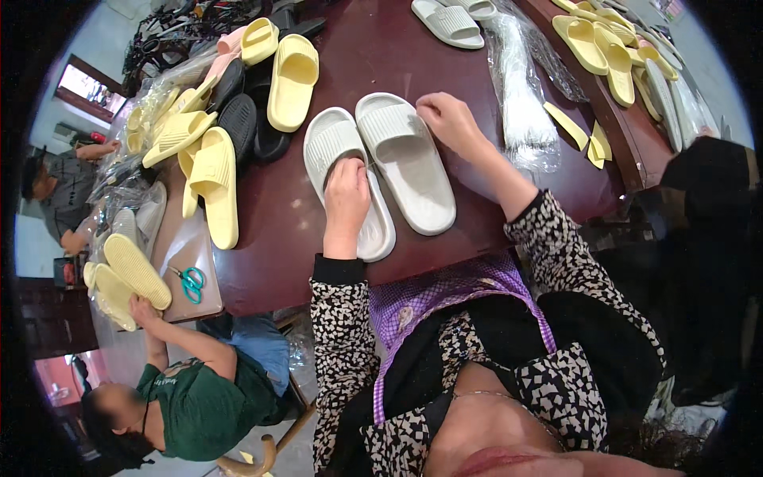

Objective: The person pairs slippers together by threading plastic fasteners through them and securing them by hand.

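The left hand [347, 195], fingers pressed together, could tug the left slipper [333, 143] crooked — I can't tell if the right hand [450, 121] pinches.

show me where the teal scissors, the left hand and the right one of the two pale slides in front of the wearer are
teal scissors [191, 283]: head view, on the handles
left hand [347, 193]: head view, on its back
right pale slide [412, 168]: head view, on the footbed

The left hand [347, 193] covers part of a pale-grey slide sandal with a ribbed strap [334, 143], its own fingertips hidden. The top edge cuts off another light-grey slide [477, 9].
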Tool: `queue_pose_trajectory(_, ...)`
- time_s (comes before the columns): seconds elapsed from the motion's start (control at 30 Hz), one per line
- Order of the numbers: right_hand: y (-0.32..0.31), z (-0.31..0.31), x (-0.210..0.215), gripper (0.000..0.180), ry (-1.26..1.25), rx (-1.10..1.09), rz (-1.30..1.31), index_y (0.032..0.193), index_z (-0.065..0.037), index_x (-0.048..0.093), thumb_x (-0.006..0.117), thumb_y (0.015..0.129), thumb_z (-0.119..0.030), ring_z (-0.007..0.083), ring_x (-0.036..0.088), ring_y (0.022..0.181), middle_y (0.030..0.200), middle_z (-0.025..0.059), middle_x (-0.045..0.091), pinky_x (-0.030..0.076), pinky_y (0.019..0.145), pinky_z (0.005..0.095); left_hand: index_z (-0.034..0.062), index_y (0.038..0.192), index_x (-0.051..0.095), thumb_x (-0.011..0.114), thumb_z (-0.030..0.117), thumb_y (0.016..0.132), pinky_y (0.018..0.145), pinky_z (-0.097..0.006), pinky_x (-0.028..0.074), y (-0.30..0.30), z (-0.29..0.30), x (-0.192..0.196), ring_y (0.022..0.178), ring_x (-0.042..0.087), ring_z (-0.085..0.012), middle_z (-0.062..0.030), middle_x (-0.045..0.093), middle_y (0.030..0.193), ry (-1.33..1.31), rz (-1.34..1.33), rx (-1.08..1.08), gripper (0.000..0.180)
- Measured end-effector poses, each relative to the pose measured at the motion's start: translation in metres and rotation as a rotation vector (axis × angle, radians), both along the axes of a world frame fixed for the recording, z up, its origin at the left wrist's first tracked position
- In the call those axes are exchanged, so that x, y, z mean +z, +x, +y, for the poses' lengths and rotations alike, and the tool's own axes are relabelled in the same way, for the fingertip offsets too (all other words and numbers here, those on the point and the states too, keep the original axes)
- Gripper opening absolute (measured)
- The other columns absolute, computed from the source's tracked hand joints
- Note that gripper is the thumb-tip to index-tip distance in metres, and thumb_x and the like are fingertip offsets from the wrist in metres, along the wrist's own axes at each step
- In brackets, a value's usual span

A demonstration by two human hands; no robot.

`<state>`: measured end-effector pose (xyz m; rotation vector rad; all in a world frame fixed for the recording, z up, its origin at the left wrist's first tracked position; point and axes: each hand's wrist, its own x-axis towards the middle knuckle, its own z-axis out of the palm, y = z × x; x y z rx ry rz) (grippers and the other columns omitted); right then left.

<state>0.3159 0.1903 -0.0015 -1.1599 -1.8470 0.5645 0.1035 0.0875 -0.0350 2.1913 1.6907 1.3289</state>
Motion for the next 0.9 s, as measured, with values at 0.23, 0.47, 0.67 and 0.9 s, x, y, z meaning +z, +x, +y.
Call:
queue_pose_trajectory(0.23,-0.024,0.073,-0.020,0.024,-0.208,0.000,-0.307,0.082,0.002,0.069,0.063,0.078,-0.021,0.0323,0.065,0.081,0.083,0.0200,0.066,0.050,0.075,0.0385,-0.0003,0.090,0.055,0.054,0.002,0.084,0.072,-0.043,0.046,-0.002,0.000,-0.003,0.083,0.057,-0.0363,-0.0175,0.057,0.089,0.024,0.042,0.018,0.007)
queue_pose_trajectory(0.47,-0.036,0.081,-0.017,0.021,-0.115,0.081,-0.154,0.084,0.000,0.070,0.064,0.076,-0.019,0.0294,0.066,0.077,0.082,0.0189,0.067,0.051,0.073,0.0363,0.0017,0.088,0.054,0.055,0.004,0.082,0.076,-0.044,0.046,-0.004,-0.002,-0.003,0.087,0.057,-0.0357,-0.0161,0.058,0.092,0.002,0.079,0.043,0.006)
queue_pose_trajectory(0.67,-0.088,0.078,0.009,0.017,-0.155,0.454,0.039,0.087,0.000,0.068,0.063,0.076,-0.012,0.0180,0.064,0.071,0.076,0.0110,0.067,0.049,0.067,0.0312,-0.0003,0.089,0.054,0.054,0.004,0.084,0.075,-0.045,0.046,-0.006,-0.001,0.000,0.086,0.056,-0.0375,-0.0183,0.057,0.090,-0.034,0.001,0.018,0.006)
queue_pose_trajectory(0.9,-0.139,0.085,-0.002,0.021,-0.018,0.570,-0.419,0.084,-0.003,0.069,0.057,0.073,-0.017,0.0319,0.065,0.073,0.078,0.0187,0.066,0.050,0.070,0.0399,-0.0009,0.090,0.054,0.052,0.003,0.084,0.074,-0.045,0.045,-0.004,-0.001,0.002,0.084,0.055,-0.0393,-0.0203,0.057,0.089,-0.083,-0.075,-0.047,0.007)
